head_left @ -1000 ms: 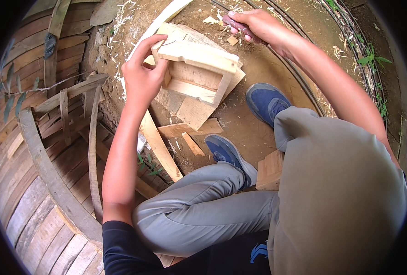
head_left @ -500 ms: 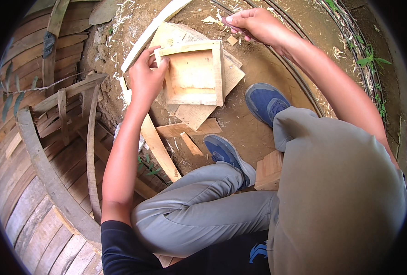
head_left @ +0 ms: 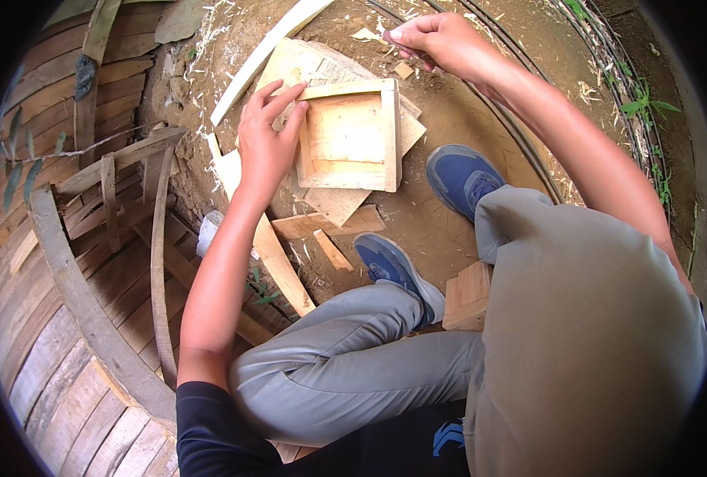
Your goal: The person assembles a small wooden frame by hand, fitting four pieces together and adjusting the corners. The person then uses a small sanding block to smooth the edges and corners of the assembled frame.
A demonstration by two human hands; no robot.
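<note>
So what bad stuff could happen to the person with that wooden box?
The left hand lies flat against the wooden box frame, so rough edges might give splinters. The right hand pinches something small that cannot be made out, and it could slip into the dirt. Loose wood offcuts lie by the blue shoes, so a foot might catch or slide on them.

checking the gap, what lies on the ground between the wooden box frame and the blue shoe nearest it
In the head view, only bare packed dirt lies between the wooden box frame and the blue shoe, apart from the flat board jutting out from under the frame.
</note>
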